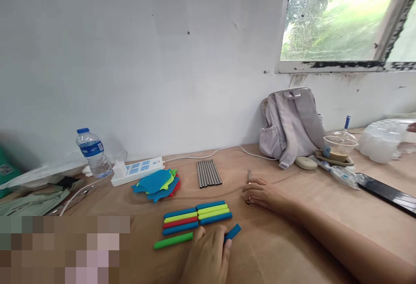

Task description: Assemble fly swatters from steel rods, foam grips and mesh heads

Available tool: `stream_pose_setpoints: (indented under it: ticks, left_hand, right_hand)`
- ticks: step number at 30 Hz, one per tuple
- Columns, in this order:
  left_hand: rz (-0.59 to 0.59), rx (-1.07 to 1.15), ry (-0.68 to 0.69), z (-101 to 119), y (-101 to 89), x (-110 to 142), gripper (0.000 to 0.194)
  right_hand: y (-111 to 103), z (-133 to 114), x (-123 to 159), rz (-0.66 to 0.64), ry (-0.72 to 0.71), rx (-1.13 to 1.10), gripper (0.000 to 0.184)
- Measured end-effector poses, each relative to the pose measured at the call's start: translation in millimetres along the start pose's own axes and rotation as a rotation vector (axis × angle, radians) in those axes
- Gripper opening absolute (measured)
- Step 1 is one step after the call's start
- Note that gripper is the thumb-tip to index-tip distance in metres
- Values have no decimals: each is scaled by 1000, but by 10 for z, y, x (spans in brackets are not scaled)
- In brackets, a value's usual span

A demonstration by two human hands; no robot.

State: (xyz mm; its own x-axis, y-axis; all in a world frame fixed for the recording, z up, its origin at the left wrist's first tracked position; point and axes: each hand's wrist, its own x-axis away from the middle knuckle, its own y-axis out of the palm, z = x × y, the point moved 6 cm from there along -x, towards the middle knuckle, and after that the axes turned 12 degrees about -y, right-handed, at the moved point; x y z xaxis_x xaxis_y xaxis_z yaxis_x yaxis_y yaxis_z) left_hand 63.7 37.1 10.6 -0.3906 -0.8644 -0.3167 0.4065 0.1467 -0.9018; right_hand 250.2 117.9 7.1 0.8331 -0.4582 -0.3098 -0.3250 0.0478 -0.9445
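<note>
My left hand (209, 251) is closed around a blue tube-like handle (232, 232) near the table's front. One end of that handle sticks out past the fingers to the right. A green handle (172, 241) lies on the table, its right end against my left hand. My right hand (264, 195) rests to the right of the handles, its fingers closed on a thin metal tube (249, 175) that is mostly hidden. Between and beyond my hands, blue, yellow and red handles (197, 217) lie in two side-by-side groups. Several metal tubes (209, 174) lie in a row farther back.
Fish-shaped mesh pieces (157, 184) are piled by a white power strip (138, 170). A water bottle (94, 153) stands at the back left. A backpack (290, 124), a cup (339, 145) and a black flat device (388, 192) are on the right. A cable (224, 147) runs along the wall.
</note>
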Motion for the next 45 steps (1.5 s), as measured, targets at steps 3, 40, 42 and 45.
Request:
stream_pose_setpoints:
  ticks: [3,40,42,45]
  left_hand:
    - [-29,10,-29,-12,2,-22,18]
    - [-120,-31,-17,11,30,-42,19]
    - [-123,-22,-5,16,24,-43,19]
    - [-125,-19,-1,16,26,-41,17]
  right_hand:
    - [-33,-195,122,21,62,-93,22]
    - [80,-681,1,53,207,-178,7]
    - [87,-691,5,39,219,-192,8]
    - [77,-746,-13,26,210,-175,11]
